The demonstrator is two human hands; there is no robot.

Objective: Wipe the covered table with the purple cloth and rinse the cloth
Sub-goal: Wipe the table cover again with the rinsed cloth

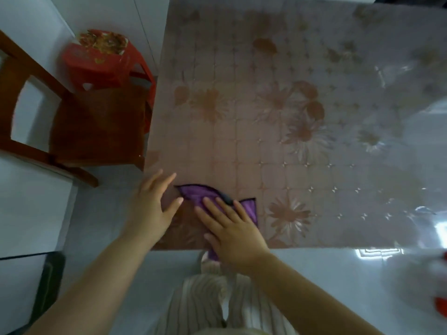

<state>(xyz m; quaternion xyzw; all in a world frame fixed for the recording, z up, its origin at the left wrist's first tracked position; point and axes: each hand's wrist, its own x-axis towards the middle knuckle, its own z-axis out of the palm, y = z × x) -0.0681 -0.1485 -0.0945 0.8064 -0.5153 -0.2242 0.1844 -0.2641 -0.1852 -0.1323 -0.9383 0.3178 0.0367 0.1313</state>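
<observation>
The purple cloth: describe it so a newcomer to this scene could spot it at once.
Find the table with the glossy pink floral cover. At its near left corner lies the black-edged purple cloth, pressed under the flat right hand. Nothing else on the table is purple.

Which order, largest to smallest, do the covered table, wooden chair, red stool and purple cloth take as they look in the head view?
1. covered table
2. wooden chair
3. red stool
4. purple cloth
The last two are unsure: the right hand hides part of the cloth, and the chair hides part of the stool.
</observation>
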